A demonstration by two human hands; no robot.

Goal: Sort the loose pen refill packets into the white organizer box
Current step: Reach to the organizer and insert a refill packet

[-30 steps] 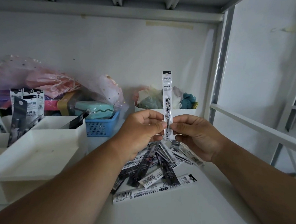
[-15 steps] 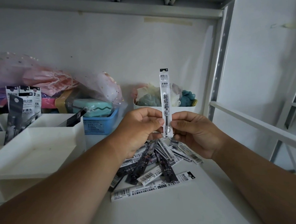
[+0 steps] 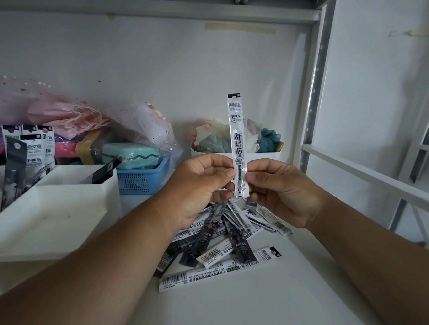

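A white pen refill packet (image 3: 236, 133) stands upright in mid-air, front side facing me. My left hand (image 3: 197, 188) pinches its lower part from the left and my right hand (image 3: 282, 193) pinches it from the right. Below the hands a pile of loose refill packets (image 3: 220, 244), white and black, lies on the shelf surface. The white organizer box (image 3: 50, 220) sits at the left; its rear compartments hold upright white packets (image 3: 31, 149) and black packets (image 3: 13, 170), and its big front compartment shows a bare floor.
A blue mesh basket (image 3: 142, 178) with a teal case stands behind the box, under pink gauze bags (image 3: 56, 113). A white tub of fabric flowers (image 3: 255, 155) sits at the back. The shelf's metal upright (image 3: 314, 87) and a white rail (image 3: 373, 176) are on the right.
Both hands still pinch the upright packet; hands and packet have shifted only slightly in view.
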